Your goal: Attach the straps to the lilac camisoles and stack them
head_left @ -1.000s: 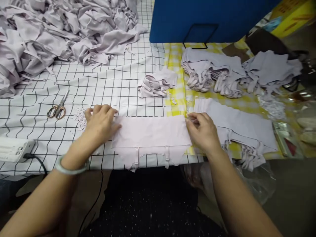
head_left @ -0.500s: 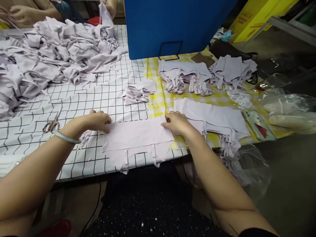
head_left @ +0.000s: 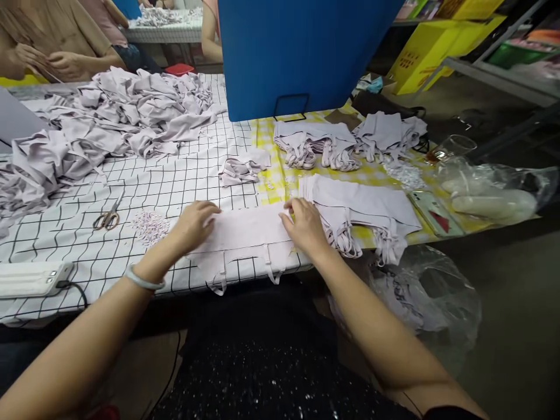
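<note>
A pale pink garment point(head_left: 249, 228) with two thin straps lies flat at the table's near edge, straps toward my body. My left hand point(head_left: 196, 224) rests on its left end, fingers curled and a little apart. At its upper right corner is my right hand point(head_left: 301, 221), thumb and fingers apart, touching the cloth. Just right of that hand lies a neat stack of similar garments point(head_left: 367, 201), straps hanging over the edge. A crumpled garment point(head_left: 240, 169) sits beyond my hands. Scissors point(head_left: 106, 219) and a heap of small scraps point(head_left: 151, 227) lie to the left.
A large garment pile point(head_left: 131, 116) covers the far left, with people behind it. A blue board point(head_left: 301, 52) stands at the back. More stacks point(head_left: 317, 137), a phone point(head_left: 435, 213) and plastic bags point(head_left: 490, 192) are at right; a white power bank point(head_left: 35, 279) is at left.
My left hand has moved right, over the garment's left end, and the scraps beside it show more. My right hand stays at the right corner. The camera view has shifted, showing more of the background.
</note>
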Tool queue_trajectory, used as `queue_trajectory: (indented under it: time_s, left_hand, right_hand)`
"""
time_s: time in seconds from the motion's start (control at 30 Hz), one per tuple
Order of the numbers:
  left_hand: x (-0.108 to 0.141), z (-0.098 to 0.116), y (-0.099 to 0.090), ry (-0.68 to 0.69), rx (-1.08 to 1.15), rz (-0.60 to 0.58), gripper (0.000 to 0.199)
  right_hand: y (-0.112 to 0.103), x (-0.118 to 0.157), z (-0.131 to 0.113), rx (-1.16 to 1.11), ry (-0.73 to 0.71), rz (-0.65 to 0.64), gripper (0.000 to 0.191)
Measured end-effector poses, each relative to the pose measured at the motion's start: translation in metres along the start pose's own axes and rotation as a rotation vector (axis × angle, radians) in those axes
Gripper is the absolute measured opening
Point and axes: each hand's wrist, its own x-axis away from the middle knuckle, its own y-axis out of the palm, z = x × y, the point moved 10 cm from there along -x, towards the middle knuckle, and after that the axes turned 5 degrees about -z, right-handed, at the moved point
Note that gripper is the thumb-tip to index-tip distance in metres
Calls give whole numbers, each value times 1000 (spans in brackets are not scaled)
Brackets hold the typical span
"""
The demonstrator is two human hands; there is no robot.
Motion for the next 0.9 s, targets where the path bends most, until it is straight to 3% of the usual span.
queue_trajectory:
  time_s: [0.03, 0.1, 0.2, 0.37, 0.5, 0.67, 0.9]
  left_hand:
    - [-6, 22, 10, 104, 70, 7, 23]
    - [-19, 57, 29, 242, 202, -3, 19]
    - [-42, 82, 58, 318, 351, -88, 10]
    - [-57, 80, 80, 307, 395, -164, 8]
    - [-55, 78, 81, 305, 398, -174, 6]
    - [-55, 81, 79, 285, 376, -185, 6]
    - [-55, 82, 81, 268, 339, -172, 8]
  right_hand:
    - [1, 14, -9, -39, -25, 1, 3]
    - [8, 43, -23, -75, -26, -16, 14]
    - [22, 73, -34, 21, 25, 18, 20]
    - [33, 76, -43, 145, 45, 91, 12]
    - [29, 73, -49, 218, 16, 147, 13]
    - [27, 80, -68, 334, -159, 195, 17]
    - [26, 92, -68, 278, -271, 169, 15]
